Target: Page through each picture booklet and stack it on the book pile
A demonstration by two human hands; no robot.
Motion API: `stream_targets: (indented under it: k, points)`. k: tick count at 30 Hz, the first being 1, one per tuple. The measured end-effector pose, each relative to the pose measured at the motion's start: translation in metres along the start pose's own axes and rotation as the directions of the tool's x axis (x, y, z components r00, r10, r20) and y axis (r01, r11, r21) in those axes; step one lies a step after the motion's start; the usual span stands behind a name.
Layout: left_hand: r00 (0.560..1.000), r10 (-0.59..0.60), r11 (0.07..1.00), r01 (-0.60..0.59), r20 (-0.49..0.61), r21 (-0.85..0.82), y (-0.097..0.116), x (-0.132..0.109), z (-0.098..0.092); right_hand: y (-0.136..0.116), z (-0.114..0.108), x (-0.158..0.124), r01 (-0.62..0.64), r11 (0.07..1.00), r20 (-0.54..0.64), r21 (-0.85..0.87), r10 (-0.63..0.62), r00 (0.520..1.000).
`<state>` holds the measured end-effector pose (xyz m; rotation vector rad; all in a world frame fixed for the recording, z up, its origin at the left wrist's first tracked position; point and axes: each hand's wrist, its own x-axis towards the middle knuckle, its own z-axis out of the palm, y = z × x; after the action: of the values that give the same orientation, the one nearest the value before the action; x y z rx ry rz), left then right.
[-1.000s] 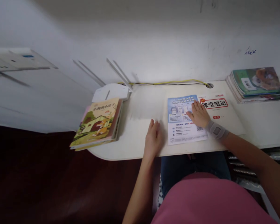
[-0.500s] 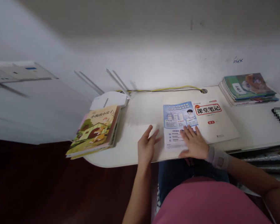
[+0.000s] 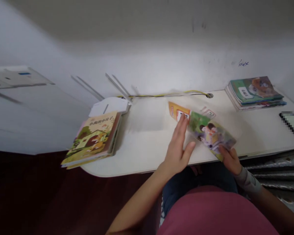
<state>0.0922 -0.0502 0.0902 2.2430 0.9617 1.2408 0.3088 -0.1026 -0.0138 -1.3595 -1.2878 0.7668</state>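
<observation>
Handling a picture-covered booklet (image 3: 210, 134) over the desk (image 3: 143, 156) with both grips

Booklet position: right of the desk's middle, tilted and motion-blurred, with its lower corner near the front edge. Whether any edge touches the desk cannot be determined. An orange-edged sheet (image 3: 178, 110) lies at its far left end; whether the sheet belongs to the booklet cannot be determined.

Left grip (image 3: 177, 151): fingers spread and straight, tips on the orange-edged sheet, not closed around anything. Right grip (image 3: 231, 160): fingers curled, pinching the booklet's lower edge. A gray wrist brace (image 3: 247, 181) sits on that wrist.

Also noted: a small white card (image 3: 209, 113), blurred, lies just beyond the booklet. A picture book (image 3: 90, 140) overhangs the desk's left end, beside a white router (image 3: 109, 106). A stack of books (image 3: 254, 93) occupies the far right corner, with a pixelated phone (image 3: 292, 125) near the right edge. A yellow and black cable (image 3: 161, 95) runs along the wall into a desk hole (image 3: 209, 95).
</observation>
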Motion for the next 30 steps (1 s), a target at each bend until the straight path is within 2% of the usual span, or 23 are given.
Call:
stream_targets:
  k: [2,5,9,12,14,16,18,20,21,23,26,28,30]
  points:
    - [0.990,-0.030,0.980,0.002,0.141,0.200,-0.025,0.012,0.023,0.007,-0.012,0.005,-0.060,0.996,-0.127,0.059,0.067,0.990]
    - [0.945,-0.136,0.906,-0.002,0.296,0.422,-0.057,0.033,0.061,0.006,-0.025,0.019,-0.076,0.981,-0.191,0.181,0.111,0.975]
    - [0.897,-0.156,0.847,-0.094,0.414,0.524,-0.077,0.058,0.095,0.003,-0.042,0.042,-0.064,0.906,-0.248,0.419,0.182,0.951]
    - [0.815,-0.228,0.844,-0.108,0.533,0.526,-0.083,0.070,0.109,0.011,-0.062,0.059,-0.077,0.926,-0.256,0.368,0.181,0.950]
    - [0.752,-0.290,0.837,-0.101,0.592,0.538,-0.083,0.072,0.115,0.020,-0.078,0.070,-0.105,0.979,-0.247,0.177,0.147,0.958]
    - [0.724,-0.344,0.808,-0.097,0.598,0.581,-0.078,0.068,0.118,0.028,-0.092,0.080,-0.114,0.982,-0.217,-0.149,0.080,0.973]
    - [0.727,-0.385,0.760,-0.100,0.568,0.643,-0.071,0.061,0.117,0.034,-0.102,0.091,-0.095,0.871,-0.175,-0.482,0.011,0.985]
    - [0.747,-0.390,0.741,-0.093,0.539,0.665,-0.066,0.057,0.110,0.038,-0.108,0.103,-0.072,0.732,-0.129,-0.677,-0.022,0.991]
    - [0.758,-0.390,0.751,-0.068,0.524,0.657,-0.066,0.058,0.104,0.040,-0.109,0.109,-0.066,0.688,-0.113,-0.722,-0.022,0.993]
    - [0.778,-0.420,0.777,0.042,0.467,0.628,-0.076,0.067,0.089,0.042,-0.111,0.121,-0.061,0.661,-0.080,-0.748,0.001,0.997]
    - [0.793,-0.532,0.710,0.228,0.296,0.666,-0.108,0.096,0.068,0.044,-0.109,0.138,-0.053,0.650,-0.047,-0.758,0.028,0.999]
    - [0.784,-0.567,0.687,0.280,0.253,0.670,-0.133,0.116,0.062,0.044,-0.104,0.147,-0.047,0.639,-0.040,-0.768,0.026,0.999]
    - [0.775,-0.584,0.688,0.313,0.243,0.654,-0.152,0.131,0.064,0.044,-0.097,0.155,-0.040,0.628,-0.039,-0.778,0.015,0.999]
